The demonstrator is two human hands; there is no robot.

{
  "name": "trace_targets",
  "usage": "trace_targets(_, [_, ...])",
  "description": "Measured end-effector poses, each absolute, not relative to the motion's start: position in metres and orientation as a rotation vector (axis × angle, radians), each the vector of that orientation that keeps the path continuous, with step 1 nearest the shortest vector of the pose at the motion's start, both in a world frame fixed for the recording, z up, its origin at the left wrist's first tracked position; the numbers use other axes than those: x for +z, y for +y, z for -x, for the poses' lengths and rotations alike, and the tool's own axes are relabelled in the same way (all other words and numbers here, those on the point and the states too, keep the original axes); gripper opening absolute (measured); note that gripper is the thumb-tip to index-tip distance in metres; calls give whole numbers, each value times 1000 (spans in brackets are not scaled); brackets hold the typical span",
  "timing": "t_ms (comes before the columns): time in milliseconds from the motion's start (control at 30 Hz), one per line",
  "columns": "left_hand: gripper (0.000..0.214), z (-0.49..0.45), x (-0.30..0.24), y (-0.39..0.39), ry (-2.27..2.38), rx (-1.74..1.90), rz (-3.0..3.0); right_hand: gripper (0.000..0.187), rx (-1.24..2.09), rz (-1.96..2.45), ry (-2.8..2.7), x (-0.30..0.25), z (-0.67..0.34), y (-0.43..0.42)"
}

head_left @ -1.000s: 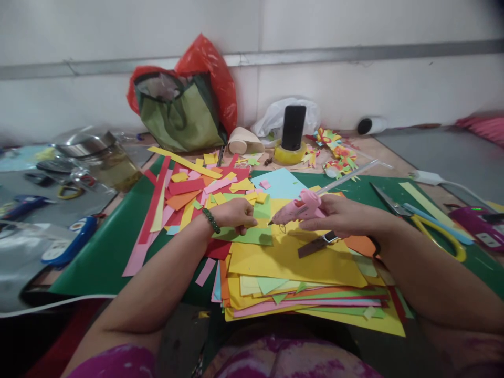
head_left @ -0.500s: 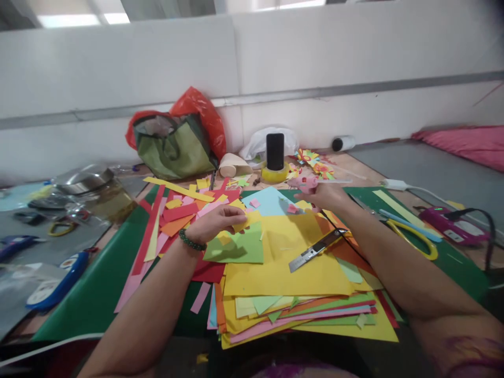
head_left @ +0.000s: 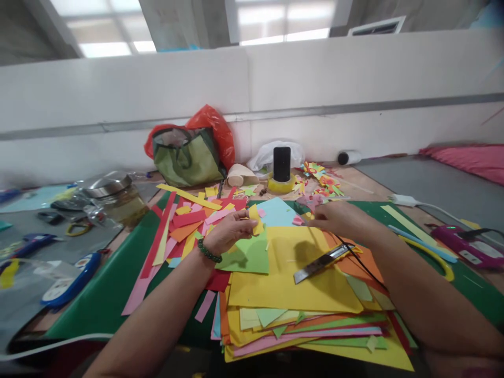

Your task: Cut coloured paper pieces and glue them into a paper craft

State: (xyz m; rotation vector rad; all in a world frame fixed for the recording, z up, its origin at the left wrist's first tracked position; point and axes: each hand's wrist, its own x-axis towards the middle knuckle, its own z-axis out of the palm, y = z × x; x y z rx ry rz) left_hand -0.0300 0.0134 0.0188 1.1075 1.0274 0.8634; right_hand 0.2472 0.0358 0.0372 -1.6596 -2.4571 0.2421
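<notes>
My left hand, wearing a dark green bead bracelet, pinches a small piece of yellow paper above a green sheet. To the right, my right hand is closed around a pink glue gun; the hand hides much of it, and its nozzle is hard to make out. A black cord trails from the gun under my right forearm. Below that hand a utility knife lies on a large yellow sheet, which tops a stack of coloured paper.
Coloured paper strips are heaped on the left. Yellow-handled scissors and a purple power strip lie to the right. At the back, a phone stands on a yellow tape roll near paper flowers. Left is a lidded jar.
The view has tilted up. My left hand has turned, bringing the yellow paper piece upright and into clearer sight. My right hand has rotated over the glue gun, covering more of it.
</notes>
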Motion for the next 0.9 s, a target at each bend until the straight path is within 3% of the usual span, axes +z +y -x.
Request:
trace_targets(67, [33, 24, 17, 10, 1016, 829, -1109, 16, 162, 1251, -2453, 29, -231, 25])
trace_targets(200, [37, 13, 13, 4, 989, 763, -1130, 24, -32, 669, -2460, 7, -205, 15])
trace_targets(300, [38, 8, 10, 2, 984, 742, -1174, 28, -49, 509, -2463, -1, -201, 15])
trace_targets(533, [35, 3, 12, 1, 1118, 852, -1323, 29, 521, 653, -2195, 0, -197, 16])
trace_targets(767, [27, -3, 11, -4, 1173, 865, -1618, 44, 1152, 1043, -1736, 1, -188, 19])
trace_targets(900, [23, -3, 8, -4, 1169, 872, -1661, 45, 1304, 1093, -1597, 1, -187, 21])
